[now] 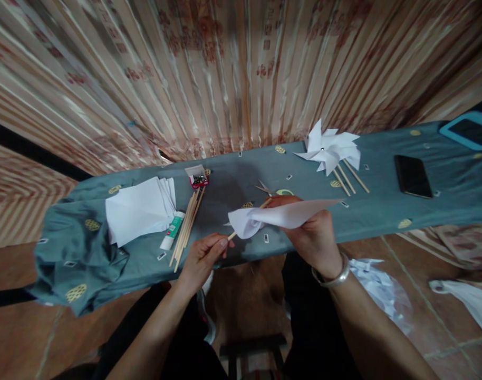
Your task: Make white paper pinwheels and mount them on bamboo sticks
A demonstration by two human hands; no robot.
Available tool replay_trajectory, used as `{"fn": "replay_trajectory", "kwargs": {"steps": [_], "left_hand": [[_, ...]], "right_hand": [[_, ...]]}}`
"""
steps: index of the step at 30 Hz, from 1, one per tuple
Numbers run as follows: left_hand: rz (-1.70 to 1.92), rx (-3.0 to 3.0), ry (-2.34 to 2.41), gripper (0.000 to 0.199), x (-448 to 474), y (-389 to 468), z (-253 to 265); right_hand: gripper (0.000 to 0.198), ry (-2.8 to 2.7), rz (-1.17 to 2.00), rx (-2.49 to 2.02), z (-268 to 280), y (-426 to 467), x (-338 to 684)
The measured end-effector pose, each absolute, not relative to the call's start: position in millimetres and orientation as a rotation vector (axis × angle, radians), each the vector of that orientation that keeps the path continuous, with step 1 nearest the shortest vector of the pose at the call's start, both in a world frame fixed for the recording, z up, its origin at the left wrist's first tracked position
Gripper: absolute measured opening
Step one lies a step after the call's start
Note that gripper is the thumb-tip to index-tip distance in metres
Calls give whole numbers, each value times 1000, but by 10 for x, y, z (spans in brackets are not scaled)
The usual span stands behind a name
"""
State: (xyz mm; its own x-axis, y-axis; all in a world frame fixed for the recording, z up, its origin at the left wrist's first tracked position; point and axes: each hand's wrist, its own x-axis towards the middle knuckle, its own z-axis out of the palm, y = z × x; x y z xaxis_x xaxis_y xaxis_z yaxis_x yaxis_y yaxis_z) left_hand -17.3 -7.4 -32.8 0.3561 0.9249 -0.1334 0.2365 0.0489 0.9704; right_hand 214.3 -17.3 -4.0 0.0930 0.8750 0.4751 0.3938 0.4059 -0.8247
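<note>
My left hand [207, 256] pinches the near end of a thin wooden stick [232, 236] between thumb and fingers. Across that stick lies a white paper pinwheel [280, 215], seen nearly edge-on, with a curled blade toward the left. My right hand [310, 232], a metal bangle [338, 274] at its wrist, grips the pinwheel from behind and below; the paper hides part of its fingers. Just beyond the hands, a pair of scissors [282, 192] lies on the cloth, partly covered by the right hand.
On the cloth-covered table [233, 174] lie a paper stack [140, 208], a glue stick [172, 230], wooden sticks [188, 224], an open box of small pins [198, 178], finished pinwheels [331, 149], a phone [413, 176] and a blue-framed tablet [470, 131]. A bag of paper scraps [379, 290] sits on the floor.
</note>
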Motion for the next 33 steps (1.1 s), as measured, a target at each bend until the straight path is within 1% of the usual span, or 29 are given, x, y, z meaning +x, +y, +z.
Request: {"fn": "replay_trajectory", "kwargs": {"steps": [3, 5, 10, 17, 24, 33], "left_hand": [[743, 1473, 1115, 45, -185, -68, -333], [742, 1489, 1117, 44, -189, -64, -327], [734, 1511, 1123, 42, -202, -56, -291], [740, 1653, 1158, 38, -239, -66, -272], [787, 1685, 1176, 37, -199, -92, -330], [763, 1593, 1180, 36, -173, -125, -402]], "right_hand": [[13, -1378, 832, -1225, 11, -173, 2155], [13, -1322, 922, -1233, 51, -173, 2157], [10, -1298, 973, -1194, 109, -172, 2170], [21, -1299, 1044, -1350, 116, -155, 2216], [22, -1170, 1169, -1308, 78, -98, 2216], [29, -1086, 1294, -1287, -1, -48, 2221]]}}
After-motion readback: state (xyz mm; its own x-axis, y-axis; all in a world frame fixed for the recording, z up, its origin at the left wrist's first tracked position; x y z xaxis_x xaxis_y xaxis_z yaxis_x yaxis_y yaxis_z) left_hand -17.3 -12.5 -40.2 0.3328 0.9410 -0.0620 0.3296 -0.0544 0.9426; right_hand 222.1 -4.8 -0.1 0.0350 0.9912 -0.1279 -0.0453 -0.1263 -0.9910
